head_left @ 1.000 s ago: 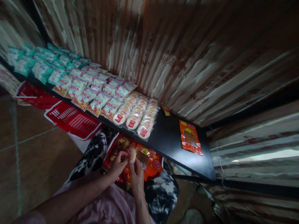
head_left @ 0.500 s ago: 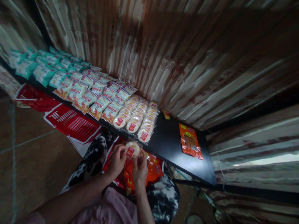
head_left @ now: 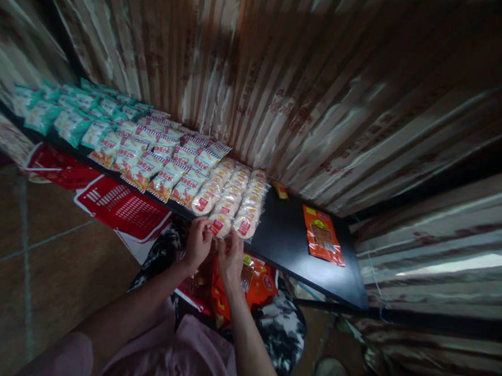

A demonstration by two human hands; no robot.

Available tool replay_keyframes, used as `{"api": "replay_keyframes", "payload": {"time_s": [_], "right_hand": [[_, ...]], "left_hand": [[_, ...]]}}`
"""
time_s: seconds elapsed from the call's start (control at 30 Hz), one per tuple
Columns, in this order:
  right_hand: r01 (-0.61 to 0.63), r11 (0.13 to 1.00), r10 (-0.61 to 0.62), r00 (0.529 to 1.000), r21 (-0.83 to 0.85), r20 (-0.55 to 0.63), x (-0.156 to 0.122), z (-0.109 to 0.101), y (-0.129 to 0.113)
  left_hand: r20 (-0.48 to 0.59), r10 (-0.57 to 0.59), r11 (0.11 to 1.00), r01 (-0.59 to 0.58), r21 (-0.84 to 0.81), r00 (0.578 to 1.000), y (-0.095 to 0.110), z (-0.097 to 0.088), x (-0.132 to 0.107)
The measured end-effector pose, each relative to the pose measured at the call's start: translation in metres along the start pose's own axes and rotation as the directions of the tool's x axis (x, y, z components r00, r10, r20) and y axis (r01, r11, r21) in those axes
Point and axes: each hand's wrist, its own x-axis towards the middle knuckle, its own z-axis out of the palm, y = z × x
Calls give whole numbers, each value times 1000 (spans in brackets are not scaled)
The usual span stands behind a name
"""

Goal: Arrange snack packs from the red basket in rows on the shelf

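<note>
A round, pale rice cracker packet [head_left: 220, 226] with a red label is pinched by its wrapper between my two hands. My left hand [head_left: 199, 244] grips its left edge, and my right hand [head_left: 230, 259] grips the lower right. The packet is at the front end of the middle row of matching cracker packets [head_left: 228, 202], over the front edge of the black shelf [head_left: 280, 235]. Similar rows lie on either side, the right one ending in a cracker packet [head_left: 244, 226] close to my right fingertips.
White-and-orange snack bags [head_left: 139, 167] and green snack bags [head_left: 70, 126] fill the shelf leftward. An orange packet [head_left: 323, 236] and a small yellow packet [head_left: 280, 191] lie at right. Below are a red basket [head_left: 124, 206] and orange packets [head_left: 262, 285] near my lap. Corrugated sheeting [head_left: 257, 86] stands behind.
Both hands have moved forward and slightly left with the cracker packet, from in front of the shelf to the front of the middle row. The camera view has shifted slightly.
</note>
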Motion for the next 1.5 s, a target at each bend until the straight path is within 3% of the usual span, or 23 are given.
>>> {"api": "replay_keyframes", "payload": {"time_s": [0.3, 0.57, 0.93, 1.2, 1.33, 1.5], "right_hand": [[-9, 998, 8, 1000, 65, 13, 16, 12, -3], [2, 997, 0, 1000, 72, -29, 20, 17, 6], [35, 997, -34, 999, 63, -15, 17, 16, 9], [77, 996, -77, 997, 49, -14, 16, 16, 16], [177, 982, -180, 983, -66, -44, 19, 6, 16], [210, 872, -287, 951, -442, -113, 42, -8, 28]], "left_hand": [[17, 25, 998, -26, 48, 1000, -9, 7, 20], [85, 107, 981, -119, 150, 991, -9, 10, 19], [226, 298, 819, -370, 438, 927, -11, 10, 6], [258, 291, 708, -389, 589, 921, -18, 16, 26], [299, 264, 684, -397, 612, 917, -21, 19, 32], [302, 247, 668, -387, 635, 921, -20, 21, 32]]}}
